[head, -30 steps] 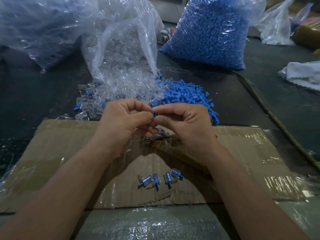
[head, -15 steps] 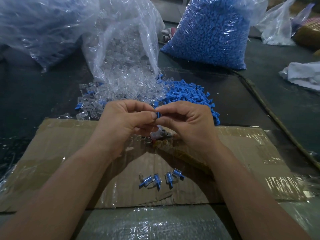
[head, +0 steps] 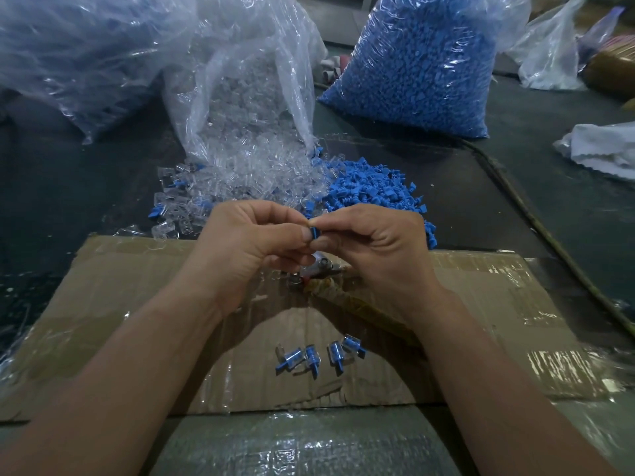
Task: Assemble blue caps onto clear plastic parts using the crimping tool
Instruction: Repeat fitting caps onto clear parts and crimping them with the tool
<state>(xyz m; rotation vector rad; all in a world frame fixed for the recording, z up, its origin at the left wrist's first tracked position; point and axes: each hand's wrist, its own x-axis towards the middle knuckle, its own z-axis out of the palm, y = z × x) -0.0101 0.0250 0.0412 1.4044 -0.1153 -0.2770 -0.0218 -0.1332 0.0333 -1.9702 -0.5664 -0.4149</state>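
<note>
A: What lies on the table (head: 556,201)?
B: A sheet of cardboard (head: 130,304) at the near edge. Behind it stand a blue bag (head: 415,63) packed full, a clear bag (head: 240,84) with its mouth open, and a third bag (head: 68,46) at far left, its contents blurred.
A: And loose on the table?
B: A clear pile (head: 247,173) spills from the clear bag's mouth and touches a blue pile (head: 371,187) just to its right. A white cloth (head: 604,149) sits at the far right edge.
A: The person's hands?
B: They are raised together above the cardboard's far edge. The left hand (head: 240,249) and right hand (head: 378,249) both pinch one cap (head: 313,232) between thumb and forefinger, fingertips meeting and the other fingers curled in. Whether a clear part sits under it cannot be told.
A: And the tool (head: 318,269)?
B: It lies on the cardboard just beneath the hands, mostly hidden.
A: Anything assembled?
B: Four capped pieces (head: 316,355) lie in a row on the cardboard, between the forearms.
</note>
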